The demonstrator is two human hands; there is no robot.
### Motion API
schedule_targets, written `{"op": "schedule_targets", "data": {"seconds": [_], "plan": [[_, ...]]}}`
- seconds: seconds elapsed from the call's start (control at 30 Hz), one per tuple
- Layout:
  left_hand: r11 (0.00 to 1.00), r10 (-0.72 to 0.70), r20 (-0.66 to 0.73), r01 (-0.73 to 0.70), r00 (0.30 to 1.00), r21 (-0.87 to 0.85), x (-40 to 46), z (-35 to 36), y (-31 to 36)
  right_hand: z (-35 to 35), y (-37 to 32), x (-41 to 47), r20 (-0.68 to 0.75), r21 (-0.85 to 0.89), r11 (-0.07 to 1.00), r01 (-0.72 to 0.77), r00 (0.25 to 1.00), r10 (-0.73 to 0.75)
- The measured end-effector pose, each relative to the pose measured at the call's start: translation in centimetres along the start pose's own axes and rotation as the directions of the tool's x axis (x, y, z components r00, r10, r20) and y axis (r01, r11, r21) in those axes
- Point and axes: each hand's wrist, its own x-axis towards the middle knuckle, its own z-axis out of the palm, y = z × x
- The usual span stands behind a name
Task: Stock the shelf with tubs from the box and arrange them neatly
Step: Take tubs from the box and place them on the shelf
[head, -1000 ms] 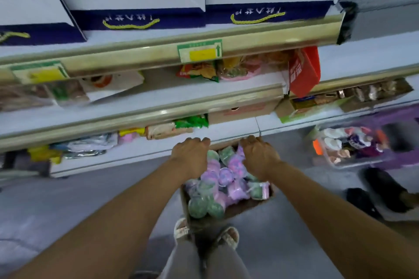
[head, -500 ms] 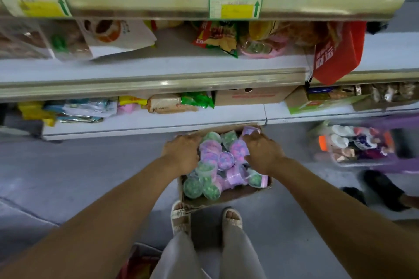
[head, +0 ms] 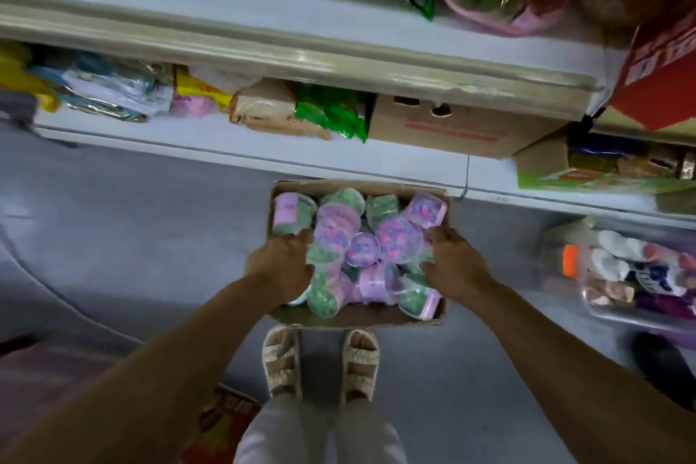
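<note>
Figure: head view, looking down at the floor and the lower shelves. At the left of the frame, the bottom shelf point(head: 124, 132) carries loose packets: yellow, silver and pink ones, then a tan bag and a green bag point(head: 331, 115) toward the middle. Left of centre, your left hand point(head: 280, 269) reaches into the cardboard box point(head: 361, 316), its fingers curled in among the tubs at the box's left wall; whether it grips one tub or the wall itself you cannot tell from this blurred view. At centre, the box rests on the floor just in front of the bottom shelf and just beyond your sandalled feet point(head: 320, 362). It is full of pink, purple and green tubs point(head: 395, 235), heaped at all angles, some on their sides. Right of centre, your right hand point(head: 455, 264) mirrors the left, its fingers curled down among the tubs by the right wall; its grip is likewise unclear. Behind, a closed brown carton point(head: 452, 128) stands on the shelf. At the far right, a clear bin of bottles point(head: 632, 275) sits on the floor.

Progress, as a judgement: no tubs of this kind show on any visible shelf, and the box looks full, so stocking has barely begun. All placing and neat arranging remains.
</note>
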Motion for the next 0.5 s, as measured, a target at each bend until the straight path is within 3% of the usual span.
{"op": "schedule_targets", "data": {"seconds": [0.33, 0.5], "plan": [[0.983, -0.063, -0.045, 0.054, 0.997, -0.177, 15.1, 9.8, -0.9, 12.2, 5.6, 11.4, -0.091, 0.217, 0.972, -0.085, 0.990, 0.106], [0.967, -0.151, -0.073, 0.132, 0.986, -0.218, 21.3, 13.6, -1.8, 16.7, 7.0, 17.1, -0.093, 0.447, 0.862, -0.241, 0.945, 0.312]]}}
